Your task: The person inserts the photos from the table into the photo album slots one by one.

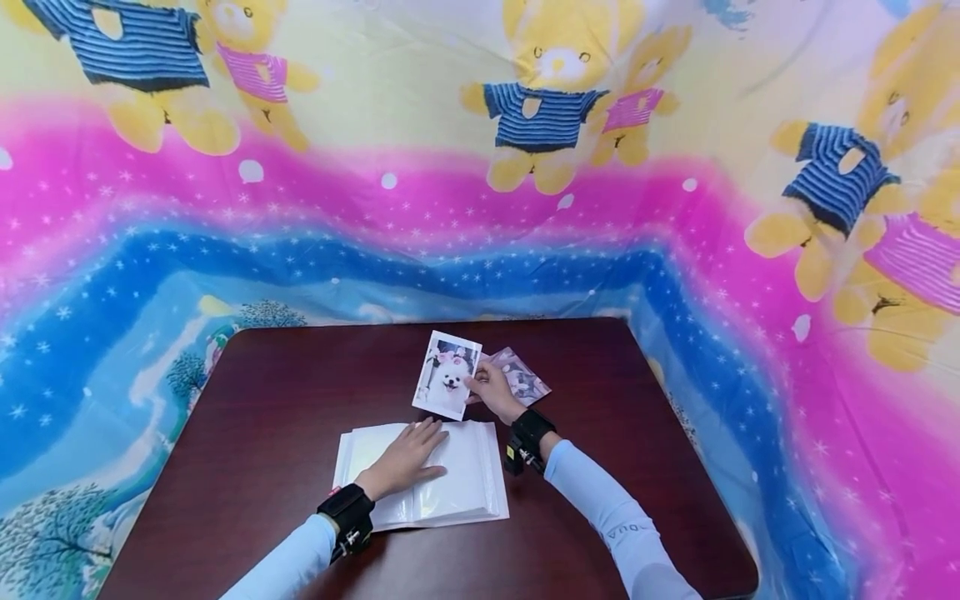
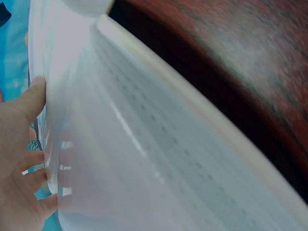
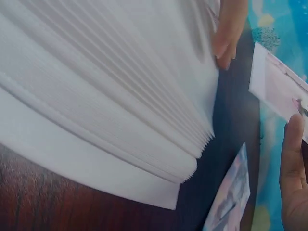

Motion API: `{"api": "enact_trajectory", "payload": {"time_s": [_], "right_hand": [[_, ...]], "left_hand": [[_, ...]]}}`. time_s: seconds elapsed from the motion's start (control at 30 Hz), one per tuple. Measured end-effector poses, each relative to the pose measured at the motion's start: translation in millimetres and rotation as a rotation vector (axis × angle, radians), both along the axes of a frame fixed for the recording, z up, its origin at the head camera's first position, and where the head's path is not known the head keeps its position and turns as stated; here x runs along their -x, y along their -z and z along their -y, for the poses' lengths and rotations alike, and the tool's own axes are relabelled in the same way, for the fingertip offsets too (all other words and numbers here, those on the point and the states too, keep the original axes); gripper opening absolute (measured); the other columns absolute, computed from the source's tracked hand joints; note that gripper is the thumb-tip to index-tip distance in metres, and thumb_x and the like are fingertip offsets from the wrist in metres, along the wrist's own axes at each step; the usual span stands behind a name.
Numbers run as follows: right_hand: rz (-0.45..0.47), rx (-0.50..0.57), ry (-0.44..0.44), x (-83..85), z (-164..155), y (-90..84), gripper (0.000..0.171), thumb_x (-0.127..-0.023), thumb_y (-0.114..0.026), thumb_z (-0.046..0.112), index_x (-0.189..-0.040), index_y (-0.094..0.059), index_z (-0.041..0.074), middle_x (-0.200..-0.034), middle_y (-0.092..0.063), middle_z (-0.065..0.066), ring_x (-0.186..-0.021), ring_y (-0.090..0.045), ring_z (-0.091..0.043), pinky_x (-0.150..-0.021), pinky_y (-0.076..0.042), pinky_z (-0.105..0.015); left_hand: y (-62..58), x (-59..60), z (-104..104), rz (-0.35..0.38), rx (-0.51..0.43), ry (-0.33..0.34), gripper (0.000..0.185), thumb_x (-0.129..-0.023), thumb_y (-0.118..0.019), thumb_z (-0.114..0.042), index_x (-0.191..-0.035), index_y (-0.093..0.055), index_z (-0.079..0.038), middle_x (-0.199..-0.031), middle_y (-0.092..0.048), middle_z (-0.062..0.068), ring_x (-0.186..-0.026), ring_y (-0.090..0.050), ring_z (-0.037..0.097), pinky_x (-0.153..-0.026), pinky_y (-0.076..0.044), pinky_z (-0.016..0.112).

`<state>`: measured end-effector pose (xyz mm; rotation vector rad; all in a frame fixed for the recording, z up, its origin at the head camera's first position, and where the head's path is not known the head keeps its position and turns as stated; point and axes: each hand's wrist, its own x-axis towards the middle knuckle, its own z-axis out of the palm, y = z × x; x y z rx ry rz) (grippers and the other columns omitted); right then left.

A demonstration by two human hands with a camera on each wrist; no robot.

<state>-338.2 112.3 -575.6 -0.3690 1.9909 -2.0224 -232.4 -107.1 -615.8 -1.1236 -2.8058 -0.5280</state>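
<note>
A white photo album (image 1: pixel 450 483) lies open on the dark wooden table (image 1: pixel 262 400). My left hand (image 1: pixel 405 462) rests flat on its pages with fingers straight; the left wrist view shows those fingers (image 2: pixel 29 144) along the clear sleeves (image 2: pixel 144 144). My right hand (image 1: pixel 491 390) pinches an instant photo of a white dog (image 1: pixel 447 375) by its right edge, holding it up above the table behind the album. The right wrist view shows that photo (image 3: pixel 279 91), my thumb (image 3: pixel 293 163) on it, and the album's stacked pages (image 3: pixel 120 96).
A few more photos (image 1: pixel 521 375) lie on the table just right of my right hand, one seen near the album corner (image 3: pixel 231 192). A bright teddy-bear cloth (image 1: pixel 525 125) surrounds the table on all sides.
</note>
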Motion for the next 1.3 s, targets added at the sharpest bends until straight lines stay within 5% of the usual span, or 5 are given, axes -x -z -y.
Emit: {"api": "enact_trajectory", "payload": {"time_s": [0.17, 0.43, 0.7, 1.07, 1.3], "right_hand": [[0.012, -0.002, 0.043, 6.6, 4, 8.3, 0.017, -0.099, -0.052, -0.007, -0.104, -0.042, -0.019, -0.082, -0.049, -0.031, -0.091, -0.055, -0.057, -0.085, -0.051, -0.06], [0.024, 0.007, 0.167, 12.1, 7, 28.4, 0.018, -0.098, -0.055, -0.005, -0.114, -0.049, -0.013, -0.083, -0.056, -0.014, -0.08, -0.063, -0.03, -0.075, -0.058, -0.044], [0.027, -0.088, 0.107, 4.3, 2, 37.3, 0.016, -0.096, -0.057, -0.007, -0.109, -0.05, -0.012, -0.077, -0.05, -0.005, -0.069, -0.06, -0.016, -0.067, -0.059, -0.038], [-0.097, -0.169, 0.009, 5.5, -5, 30.4, 0.014, -0.093, -0.059, -0.011, -0.102, -0.05, -0.015, -0.074, -0.057, -0.016, -0.071, -0.063, -0.049, -0.07, -0.055, -0.059], [-0.277, -0.347, -0.056, 16.7, -9, 36.9, 0.019, -0.094, -0.06, -0.007, -0.085, -0.044, -0.002, -0.069, -0.058, -0.015, -0.061, -0.064, -0.04, -0.062, -0.056, -0.051]], "left_hand": [[2.9, 0.6, 1, -0.046, 0.007, -0.005, 0.059, -0.091, -0.071, -0.032, -0.135, -0.054, 0.004, -0.141, -0.047, 0.03, -0.133, -0.04, 0.047, -0.106, -0.032, 0.063], [6.6, -1.3, -3, -0.099, -0.055, -0.005, 0.06, -0.089, -0.074, -0.029, -0.135, -0.053, 0.003, -0.137, -0.051, 0.028, -0.13, -0.044, 0.046, -0.105, -0.035, 0.06], [9.1, -3.3, -5, -0.163, -0.084, -0.017, 0.061, -0.085, -0.078, -0.029, -0.133, -0.055, 0.003, -0.133, -0.053, 0.027, -0.125, -0.048, 0.045, -0.102, -0.038, 0.059], [10.7, -8.5, 3, -0.093, -0.043, -0.031, 0.055, -0.093, -0.069, -0.03, -0.137, -0.054, 0.0, -0.148, -0.041, 0.026, -0.138, -0.036, 0.044, -0.105, -0.033, 0.064], [14.1, -9.0, 4, -0.1, -0.085, -0.017, 0.053, -0.093, -0.069, -0.028, -0.136, -0.055, -0.001, -0.148, -0.041, 0.028, -0.135, -0.038, 0.046, -0.104, -0.033, 0.065]]}}
